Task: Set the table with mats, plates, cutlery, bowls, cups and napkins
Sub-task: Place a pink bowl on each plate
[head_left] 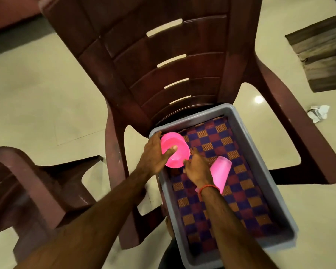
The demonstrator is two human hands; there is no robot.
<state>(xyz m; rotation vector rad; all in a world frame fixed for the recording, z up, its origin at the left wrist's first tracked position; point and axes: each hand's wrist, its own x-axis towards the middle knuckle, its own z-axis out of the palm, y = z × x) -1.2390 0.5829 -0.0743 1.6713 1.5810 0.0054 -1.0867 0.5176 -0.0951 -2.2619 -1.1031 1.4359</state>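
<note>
The left hand [153,155] is gripping the bowl [180,156] at the bin's [254,158] far-left corner. The right hand [198,169] is lying between bowl and cup [222,171], its grip unclear.

Grey tub [241,255]; purple, maroon and orange checked mat [237,200]; hot-pink bowl [177,155] at ten o'clock; paler pink cup [220,172]; maroon chair [163,74].

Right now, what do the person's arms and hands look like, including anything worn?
Both forearms are bare, with no sleeves in view. The left hand wears nothing visible. A thin red thread band circles the wrist of the right hand. No gloves or rings show.
</note>
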